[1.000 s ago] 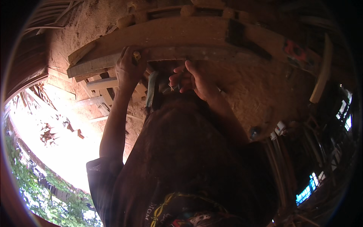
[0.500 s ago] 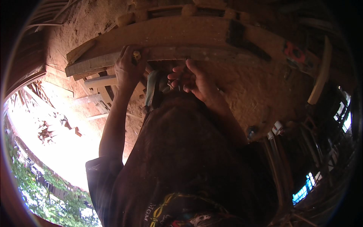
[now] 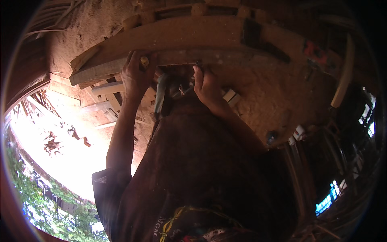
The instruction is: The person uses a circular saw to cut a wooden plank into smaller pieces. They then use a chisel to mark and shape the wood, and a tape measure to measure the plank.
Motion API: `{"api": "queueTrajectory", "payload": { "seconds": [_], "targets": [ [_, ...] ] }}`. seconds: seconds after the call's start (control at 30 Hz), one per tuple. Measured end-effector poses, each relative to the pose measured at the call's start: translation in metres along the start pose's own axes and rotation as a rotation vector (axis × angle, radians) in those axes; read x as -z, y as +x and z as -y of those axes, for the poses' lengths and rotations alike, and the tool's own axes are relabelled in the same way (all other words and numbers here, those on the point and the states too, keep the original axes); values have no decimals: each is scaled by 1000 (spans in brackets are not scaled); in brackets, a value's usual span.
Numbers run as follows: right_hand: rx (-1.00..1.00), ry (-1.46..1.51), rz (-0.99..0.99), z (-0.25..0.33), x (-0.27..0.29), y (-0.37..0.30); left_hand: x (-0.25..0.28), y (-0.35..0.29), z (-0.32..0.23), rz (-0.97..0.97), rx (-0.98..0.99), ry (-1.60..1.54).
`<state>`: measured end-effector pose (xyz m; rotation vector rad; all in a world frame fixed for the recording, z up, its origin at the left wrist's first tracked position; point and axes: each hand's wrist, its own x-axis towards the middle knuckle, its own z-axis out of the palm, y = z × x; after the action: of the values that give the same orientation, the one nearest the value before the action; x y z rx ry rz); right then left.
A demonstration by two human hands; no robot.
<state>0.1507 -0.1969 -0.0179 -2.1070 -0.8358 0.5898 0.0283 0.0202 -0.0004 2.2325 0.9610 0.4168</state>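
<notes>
A long wooden workbench or beam (image 3: 189,32) runs across in front of me. At its near edge my left hand (image 3: 134,76) is closed round something with a small yellowish rounded end (image 3: 144,61); the rest of it is hidden in the fist. My right hand (image 3: 206,85) is closed, its fingers curled in and the thumb and fingertips up against the near edge. A small dark piece (image 3: 197,63) shows at those fingertips, too small to name. Between the hands, below the edge, a dark gap and my own lap are in shadow.
On the bench lies a dark flat piece (image 3: 252,34). A red and black tool (image 3: 313,52) and a long wood strip (image 3: 342,82) are at the right. A pale block (image 3: 231,97) sits beyond my right forearm. Wooden slats (image 3: 109,88) stand under the bench at left.
My right hand has gone from loosely spread fingers to curled ones, with its fingertips now at the bench's near edge. My left hand has stayed in place.
</notes>
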Motion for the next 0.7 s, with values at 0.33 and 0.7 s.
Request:
{"api": "queueTrajectory", "payload": {
  "seconds": [0.33, 0.7],
  "targets": [
    [-766, 865, 440, 33, 43, 7, -1, 0, 0, -22, 1, 0],
    [-926, 1007, 505, 37, 53, 25, -3, -1, 1, -30, 3, 10]
  ]
}}
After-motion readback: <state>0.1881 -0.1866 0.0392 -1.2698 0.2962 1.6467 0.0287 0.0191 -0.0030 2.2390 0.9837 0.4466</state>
